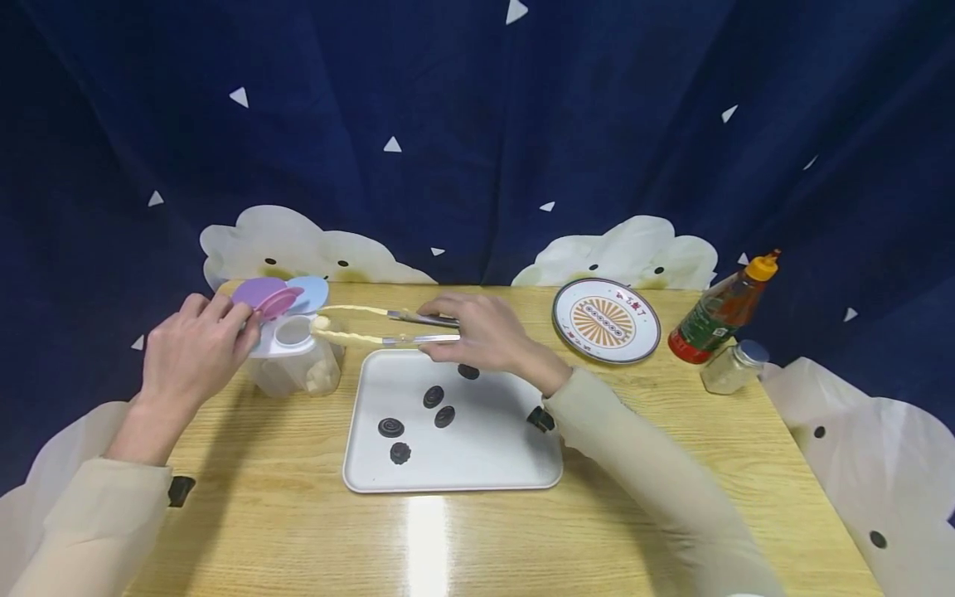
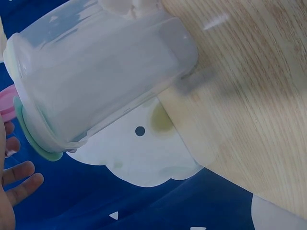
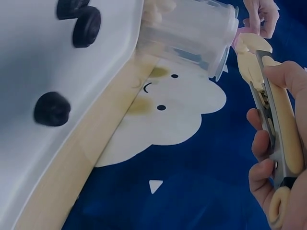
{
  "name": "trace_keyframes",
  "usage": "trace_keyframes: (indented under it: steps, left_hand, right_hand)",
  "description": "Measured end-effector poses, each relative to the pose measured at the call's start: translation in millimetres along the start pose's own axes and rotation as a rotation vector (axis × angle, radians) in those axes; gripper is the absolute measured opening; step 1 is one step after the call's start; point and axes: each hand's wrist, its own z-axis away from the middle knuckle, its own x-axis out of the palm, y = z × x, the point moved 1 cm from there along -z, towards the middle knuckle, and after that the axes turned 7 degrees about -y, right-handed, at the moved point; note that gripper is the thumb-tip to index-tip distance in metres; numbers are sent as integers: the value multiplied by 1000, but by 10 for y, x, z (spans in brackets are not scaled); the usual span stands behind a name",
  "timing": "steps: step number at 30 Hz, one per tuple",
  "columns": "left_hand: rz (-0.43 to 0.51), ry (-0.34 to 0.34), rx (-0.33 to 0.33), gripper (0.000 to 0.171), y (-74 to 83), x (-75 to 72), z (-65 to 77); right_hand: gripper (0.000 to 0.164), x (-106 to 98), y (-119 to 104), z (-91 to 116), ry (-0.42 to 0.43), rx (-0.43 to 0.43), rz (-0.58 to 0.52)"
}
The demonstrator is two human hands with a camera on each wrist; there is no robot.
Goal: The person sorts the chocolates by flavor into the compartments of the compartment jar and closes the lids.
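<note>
My right hand (image 1: 485,330) grips metal-handled tongs (image 1: 421,338) with cream-coloured arms, over the far edge of the white tray (image 1: 455,479). The tongs' pale tips are at the clear container (image 1: 279,377), beside an uncovered round opening in its white top; whether they hold a piece I cannot tell. Pale pieces (image 1: 322,377) lie inside one section. With curled fingers my left hand (image 1: 196,344) pinches the raised pink lid (image 1: 278,303) at the container's left. Purple (image 1: 257,290) and blue (image 1: 308,293) lids stand up behind; a green lid (image 2: 36,136) shows in the left wrist view.
Several dark moulded pieces (image 1: 391,427) lie on the tray. A patterned plate (image 1: 607,322) is at the back, right of centre. Beyond it stand a red sauce bottle (image 1: 709,319) with a yellow cap and a small glass jar (image 1: 731,369). A blue curtain (image 1: 477,166) hangs behind the table.
</note>
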Motion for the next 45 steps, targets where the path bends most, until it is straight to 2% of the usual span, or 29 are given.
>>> trace_keyframes:
  steps: [10, 21, 24, 30, 37, 45]
  left_hand:
    - [6, 5, -4, 25, -7, 12, 7]
    - [6, 10, 0, 26, -16, 1, -1]
    - [6, 24, 5, 28, -20, 6, -5]
    - [0, 62, 23, 38, -30, 20, -10]
    - [2, 59, 18, 36, -42, 12, -2]
    - [9, 62, 24, 34, -32, 24, -7]
  right_hand:
    - [44, 95, -93, -287, -35, -19, 2]
    - [46, 64, -96, -277, -45, -25, -15]
    - [50, 39, -62, -194, -42, -5, -22]
    - [66, -34, 41, 79, -18, 70, -17]
    - [78, -107, 187, 438, 31, 107, 1]
    - [80, -141, 405, 958, 162, 112, 98]
